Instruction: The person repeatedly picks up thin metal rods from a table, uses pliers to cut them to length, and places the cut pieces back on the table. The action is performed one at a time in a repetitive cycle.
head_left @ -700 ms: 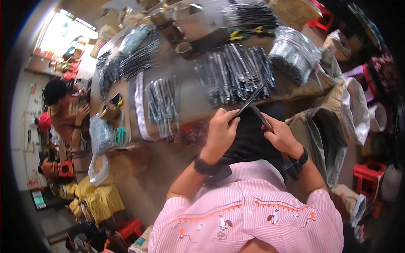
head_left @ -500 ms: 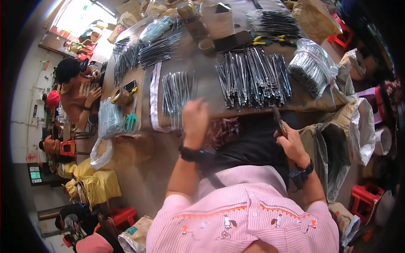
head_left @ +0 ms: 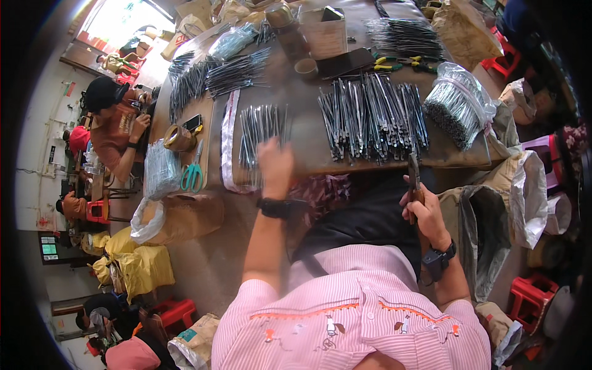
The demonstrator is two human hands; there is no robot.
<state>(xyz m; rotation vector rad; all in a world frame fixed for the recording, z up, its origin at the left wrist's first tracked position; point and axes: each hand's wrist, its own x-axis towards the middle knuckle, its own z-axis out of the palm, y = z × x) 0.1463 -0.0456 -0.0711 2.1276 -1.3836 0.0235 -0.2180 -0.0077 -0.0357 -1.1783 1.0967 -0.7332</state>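
Observation:
My left hand (head_left: 275,161) reaches over the near part of a small row of thin metal strips (head_left: 262,126). Motion smears its fingers, so whether they grip a strip is unclear. My right hand (head_left: 428,216) is closed around a pair of pliers (head_left: 414,179) with dark jaws and brownish handles, held upright at the table's front edge. Just beyond the pliers' tip lies a wide, dense pile of dark metal strips (head_left: 373,117). A plastic-wrapped bundle of strips (head_left: 456,102) rests to its right.
Left on the table are a white ribbon (head_left: 228,142), teal-handled scissors (head_left: 192,174), a tape roll (head_left: 177,139) and a bagged bundle (head_left: 162,169). Farther back stand a flask (head_left: 287,31) and yellow-green pliers (head_left: 387,63). A co-worker (head_left: 114,126) sits at the left. Open sacks (head_left: 487,228) stand at right.
My left hand has moved slightly left and away from me, onto the small row of strips. My right hand has turned the pliers more upright, bringing the jaws near the large pile.

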